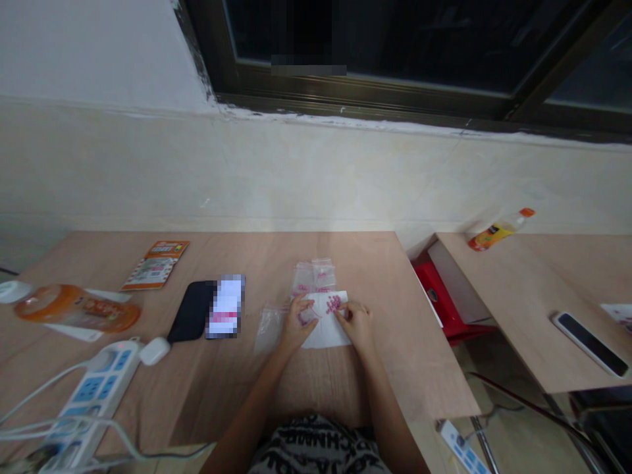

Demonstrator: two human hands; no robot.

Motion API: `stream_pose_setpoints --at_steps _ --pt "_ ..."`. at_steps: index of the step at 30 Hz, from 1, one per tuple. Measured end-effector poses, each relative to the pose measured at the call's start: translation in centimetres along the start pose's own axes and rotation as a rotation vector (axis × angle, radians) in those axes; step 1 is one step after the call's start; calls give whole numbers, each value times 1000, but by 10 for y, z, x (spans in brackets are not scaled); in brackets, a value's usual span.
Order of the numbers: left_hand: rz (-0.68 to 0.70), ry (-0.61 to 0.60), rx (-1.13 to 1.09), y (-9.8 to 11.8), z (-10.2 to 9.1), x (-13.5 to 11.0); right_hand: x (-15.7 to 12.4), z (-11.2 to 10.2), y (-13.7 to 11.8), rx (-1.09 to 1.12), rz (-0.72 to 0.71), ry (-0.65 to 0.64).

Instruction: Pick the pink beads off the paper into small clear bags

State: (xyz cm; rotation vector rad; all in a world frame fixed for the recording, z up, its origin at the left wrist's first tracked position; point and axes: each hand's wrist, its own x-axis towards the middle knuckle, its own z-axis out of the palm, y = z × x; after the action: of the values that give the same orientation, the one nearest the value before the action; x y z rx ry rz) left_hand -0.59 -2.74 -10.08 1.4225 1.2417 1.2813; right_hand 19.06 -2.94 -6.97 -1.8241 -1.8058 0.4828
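Note:
My left hand (297,322) rests on a white sheet of paper (330,332) in the middle of the wooden table (237,382), fingers curled over a small clear bag. My right hand (354,320) pinches at a cluster of small pink pieces (334,303) lying on the paper. More small clear bags with pink contents (313,274) lie just behind the paper, and an empty-looking clear bag (269,324) lies to the left of my left hand.
Left of the paper lie a black phone (190,311), a second phone (226,306), a white earbud case (155,351), an orange bottle (74,307), an orange packet (157,264) and a power strip (99,395). A second table (533,309) at right holds a bottle (500,230) and a phone (590,343).

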Motion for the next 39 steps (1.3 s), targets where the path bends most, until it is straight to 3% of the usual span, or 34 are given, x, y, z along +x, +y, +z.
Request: stream_pose_setpoints --at_steps 8,16,23,29,33,39 --pt "10 1 5 -2 1 0 -5 -3 -6 14 -86 -70" --pt "2 12 -14 -1 1 -1 -3 -2 -10 92 -55 -27" --pt "-1 18 -24 4 0 0 3 8 -31 248 -37 -7" --pt "-17 26 -44 5 1 1 4 15 -45 257 -110 -92" --pt "-21 18 -26 5 1 0 3 13 -38 238 -103 -87" --pt "7 -2 101 3 4 -2 -1 1 -14 116 -5 18"
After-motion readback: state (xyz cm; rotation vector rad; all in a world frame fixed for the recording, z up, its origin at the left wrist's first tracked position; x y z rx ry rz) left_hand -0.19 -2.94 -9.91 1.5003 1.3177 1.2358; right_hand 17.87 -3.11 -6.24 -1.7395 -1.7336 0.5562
